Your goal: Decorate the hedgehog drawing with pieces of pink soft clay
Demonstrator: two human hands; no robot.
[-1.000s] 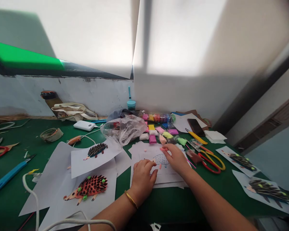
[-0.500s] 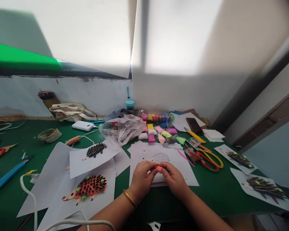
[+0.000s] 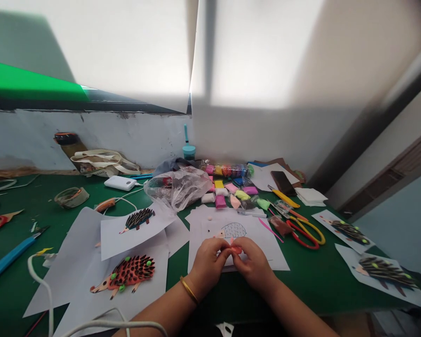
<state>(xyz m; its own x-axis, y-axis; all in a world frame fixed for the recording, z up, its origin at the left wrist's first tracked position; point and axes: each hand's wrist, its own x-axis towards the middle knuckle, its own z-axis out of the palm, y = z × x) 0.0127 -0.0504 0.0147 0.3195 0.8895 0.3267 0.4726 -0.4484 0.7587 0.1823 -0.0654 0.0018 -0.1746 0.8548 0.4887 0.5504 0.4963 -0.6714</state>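
Note:
My left hand and my right hand meet at the fingertips over the lower part of a white sheet. Between them they pinch a small piece of coral-pink clay, partly covered by the fingers. Just beyond my fingers, the sheet shows a drawn hedgehog with scalloped spines and a peach-coloured face. A small peach ball lies near the sheet's top. A yellow bangle circles my left wrist.
Coloured clay packets lie behind the sheet, beside a clear plastic bag. Red scissors and a yellow cutter are at the right. Finished hedgehog pictures flank the sheet. A white cable runs at the front left.
My fingertips have shifted slightly down and closer together. The pink clay now shows more to the right, against my right fingers, with a bit sticking up.

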